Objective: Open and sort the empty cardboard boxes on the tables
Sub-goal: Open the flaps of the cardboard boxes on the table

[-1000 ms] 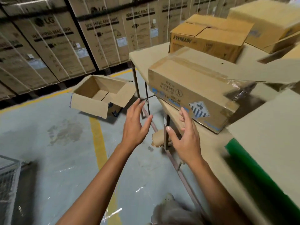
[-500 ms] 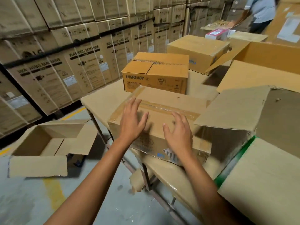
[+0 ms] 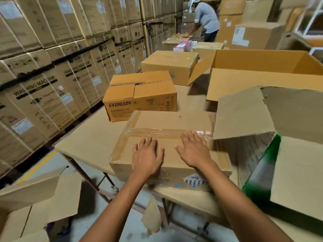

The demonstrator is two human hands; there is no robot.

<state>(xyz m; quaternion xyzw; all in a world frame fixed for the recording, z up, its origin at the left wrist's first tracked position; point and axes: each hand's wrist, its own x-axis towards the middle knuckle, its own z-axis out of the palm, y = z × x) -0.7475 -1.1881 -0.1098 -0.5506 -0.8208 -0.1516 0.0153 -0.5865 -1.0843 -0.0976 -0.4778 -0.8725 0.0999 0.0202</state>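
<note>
1. taped cardboard box (image 3: 167,119) sits closed on the near edge of the table (image 3: 90,140), with a strip of clear tape (image 3: 166,132) running across its top seam.
2. left hand (image 3: 147,156) lies palm down on the lid's near half, fingers straight and slightly spread, tips just short of the tape.
3. right hand (image 3: 193,149) lies flat beside it, well apart from the left, fingers straight and fanned, tips touching the tape.
4. neither hand grips anything; both only rest on the lid.
5. eveready box (image 3: 139,100) stands closed just behind the taped box, its top flaps meeting unevenly.
6. plain closed box (image 3: 169,65) stands farther back on the same table.
7. large open box (image 3: 262,67) fills the right rear, one flap reaching toward the plain closed box.
8. raised flap (image 3: 244,112) of another carton stands just right of the taped box, above a green side panel (image 3: 262,172).
9. open floor box (image 3: 35,198) lies lower left, flaps spread.
10. washing machine cartons (image 3: 43,95) are stacked high along the left.
11. a person (image 3: 204,18) bends over a far table.
</note>
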